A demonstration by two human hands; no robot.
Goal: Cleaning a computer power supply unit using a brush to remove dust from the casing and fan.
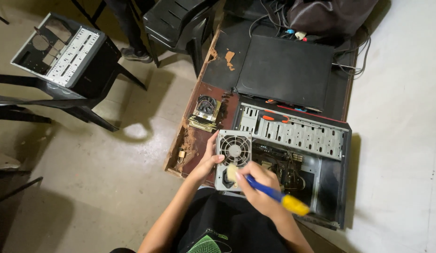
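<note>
L hand (205, 164) gripping grey PSU (233, 157) edge, R hand (259, 189) closed on blue/yellow brush (269, 189), bristles on fan grille, open PC case (297, 159) beside.

Beige tiled floor (110, 187), black plastic chairs (178, 23), worn wooden table (192, 140).
</note>
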